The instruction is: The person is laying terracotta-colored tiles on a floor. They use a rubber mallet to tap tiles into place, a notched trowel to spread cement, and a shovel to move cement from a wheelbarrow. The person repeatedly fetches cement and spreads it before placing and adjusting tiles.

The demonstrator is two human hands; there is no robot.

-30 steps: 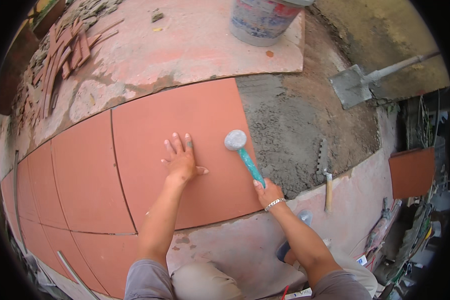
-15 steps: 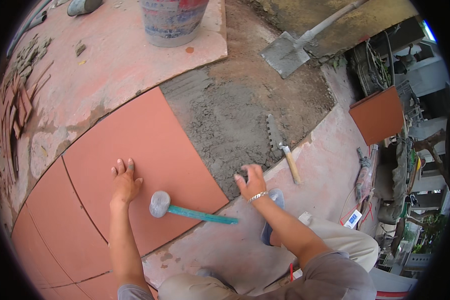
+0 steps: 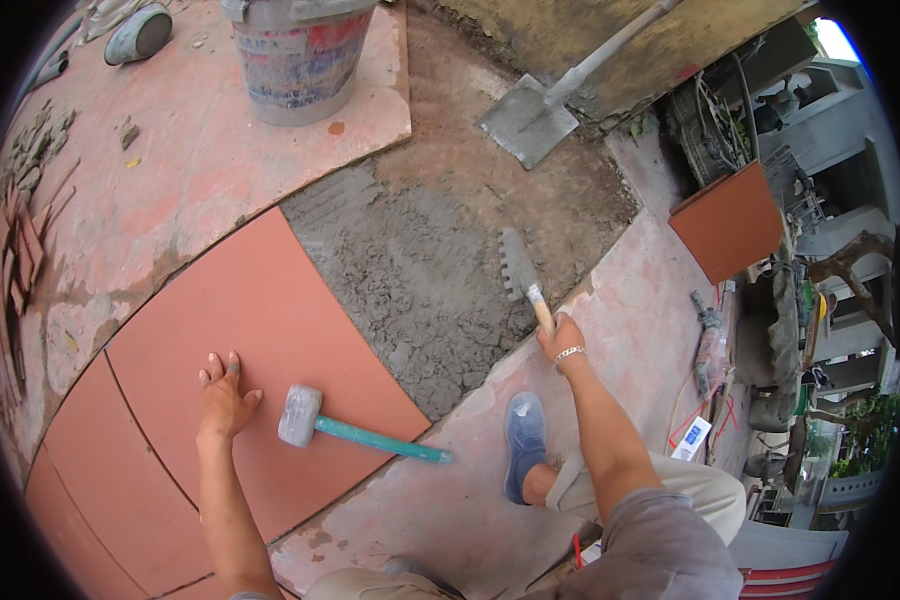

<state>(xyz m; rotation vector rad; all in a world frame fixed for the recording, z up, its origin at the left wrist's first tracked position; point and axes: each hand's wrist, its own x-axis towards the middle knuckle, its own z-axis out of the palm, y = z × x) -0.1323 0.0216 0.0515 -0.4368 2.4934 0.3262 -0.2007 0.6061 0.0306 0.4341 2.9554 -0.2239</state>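
Note:
My left hand [image 3: 227,402] rests with fingers spread on a large terracotta tile [image 3: 270,300]. Close to it, a rubber mallet [image 3: 302,415] with a pale head and green handle lies across the tile, its handle end past the tile's edge. My right hand [image 3: 562,340] is closed round the wooden handle of a notched trowel [image 3: 519,268]. The trowel's toothed blade points away from me, over the right side of the wet grey mortar bed [image 3: 390,270]. That mortar borders the tile's right edge.
A shovel [image 3: 530,120] leans at the far wall. A stained bucket [image 3: 298,65] stands at the back. Broken tile strips [image 3: 20,260] lie at far left; a spare tile [image 3: 727,222] stands at right. My shoe [image 3: 525,440] is on the concrete near the mortar.
My right hand has moved right and taken hold of the trowel's handle. The left hand stays on the tile. The whole view has shifted slightly.

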